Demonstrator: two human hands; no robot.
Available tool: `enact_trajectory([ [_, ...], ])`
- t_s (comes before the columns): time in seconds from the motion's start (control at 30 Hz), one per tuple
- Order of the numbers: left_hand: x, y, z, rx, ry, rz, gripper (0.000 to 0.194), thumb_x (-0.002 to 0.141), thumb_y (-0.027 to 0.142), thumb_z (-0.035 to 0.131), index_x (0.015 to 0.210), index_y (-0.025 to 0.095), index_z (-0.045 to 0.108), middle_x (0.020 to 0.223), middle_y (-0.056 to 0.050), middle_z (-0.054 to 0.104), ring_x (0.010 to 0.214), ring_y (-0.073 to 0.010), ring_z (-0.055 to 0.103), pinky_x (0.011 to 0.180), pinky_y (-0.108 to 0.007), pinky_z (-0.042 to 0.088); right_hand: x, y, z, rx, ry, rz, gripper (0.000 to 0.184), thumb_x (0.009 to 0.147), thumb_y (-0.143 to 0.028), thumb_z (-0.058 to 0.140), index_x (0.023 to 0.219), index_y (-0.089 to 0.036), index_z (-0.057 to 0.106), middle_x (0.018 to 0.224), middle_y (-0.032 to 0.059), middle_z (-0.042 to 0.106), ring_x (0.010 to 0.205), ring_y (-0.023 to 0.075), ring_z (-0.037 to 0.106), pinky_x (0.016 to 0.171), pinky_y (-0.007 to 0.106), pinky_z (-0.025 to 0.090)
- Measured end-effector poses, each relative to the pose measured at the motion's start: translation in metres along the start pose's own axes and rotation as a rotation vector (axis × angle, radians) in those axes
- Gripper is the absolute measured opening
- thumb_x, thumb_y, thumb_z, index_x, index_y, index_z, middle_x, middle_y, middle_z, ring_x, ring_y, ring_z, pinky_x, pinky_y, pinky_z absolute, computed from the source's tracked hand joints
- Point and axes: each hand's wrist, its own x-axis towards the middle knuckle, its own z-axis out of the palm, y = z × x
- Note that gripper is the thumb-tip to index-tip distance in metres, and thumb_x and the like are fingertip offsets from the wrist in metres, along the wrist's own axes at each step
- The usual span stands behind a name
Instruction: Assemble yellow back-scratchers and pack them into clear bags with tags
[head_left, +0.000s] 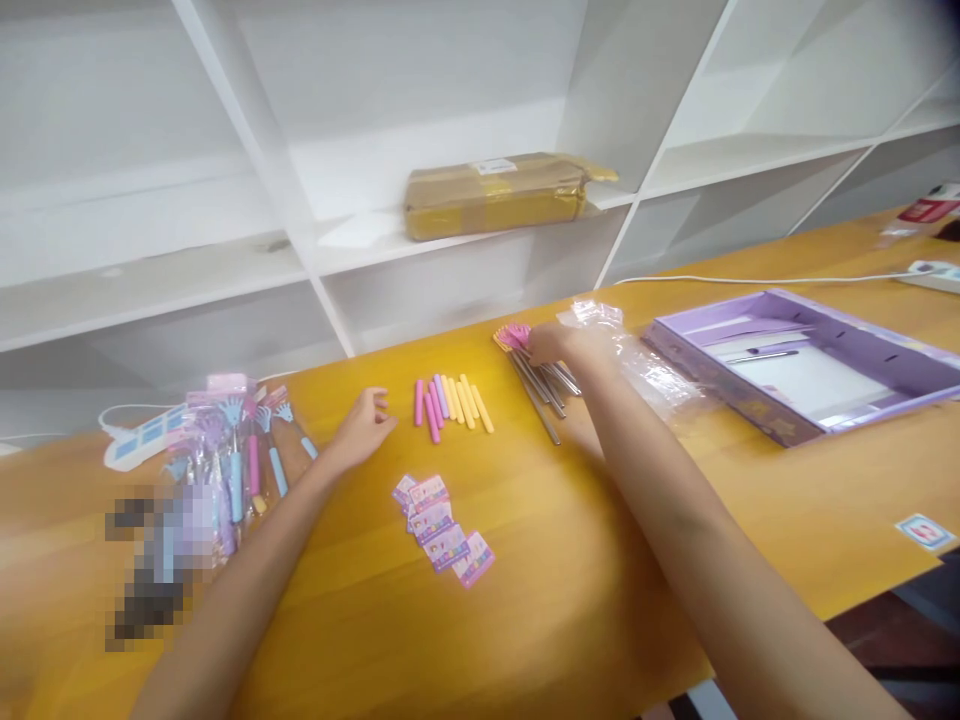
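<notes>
My right hand [553, 345] reaches to the far side of the orange table [600, 560] and rests on a bunch of metal rods with pink claw heads [536, 380], fingers closed over the heads. My left hand [365, 425] lies on the table with fingers curled, holding nothing, just left of a row of pink, purple and yellow sleeves [450, 402]. Several small printed cards [444, 530] lie fanned out nearer to me.
Packed bags of finished scratchers [240, 450] pile at the left by a power strip [142, 440]. A crumpled clear bag [637, 360] and a purple box tray [810, 370] sit at the right. White shelves behind hold a brown parcel [499, 195].
</notes>
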Motion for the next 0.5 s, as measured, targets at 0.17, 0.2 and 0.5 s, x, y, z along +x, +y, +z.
enact_trajectory([
  [0.17, 0.009, -0.001, -0.042, 0.133, 0.097, -0.004, 0.043, 0.086, 0.033, 0.06, 0.126, 0.016, 0.055, 0.12, -0.013, 0.069, 0.108, -0.0244, 0.069, 0.103, -0.043, 0.053, 0.012, -0.001, 0.011, -0.037, -0.033, 0.019, 0.036, 0.088, -0.024, 0.072, 0.116, -0.003, 0.078, 0.108, 0.0242, 0.074, 0.099, 0.0287, 0.071, 0.085, 0.032, 0.05],
  [0.2, 0.011, -0.001, -0.053, 0.177, 0.137, -0.007, 0.042, 0.086, 0.034, 0.059, 0.124, 0.016, 0.056, 0.12, -0.013, 0.07, 0.109, -0.025, 0.069, 0.105, -0.043, 0.052, 0.012, 0.0, 0.011, -0.041, -0.031, 0.022, 0.037, 0.089, -0.026, 0.071, 0.118, -0.004, 0.078, 0.109, 0.0237, 0.074, 0.1, 0.0288, 0.071, 0.086, 0.032, 0.051],
  [0.5, 0.002, -0.033, -0.172, 0.798, 0.223, -0.253, 0.038, 0.091, 0.049, 0.052, 0.097, 0.016, 0.071, 0.105, -0.018, 0.077, 0.108, -0.0401, 0.071, 0.095, -0.047, 0.053, -0.011, -0.002, -0.011, -0.041, -0.021, 0.01, 0.045, 0.098, -0.04, 0.058, 0.118, -0.005, 0.077, 0.11, 0.0243, 0.074, 0.099, 0.0322, 0.072, 0.085, 0.037, 0.052],
])
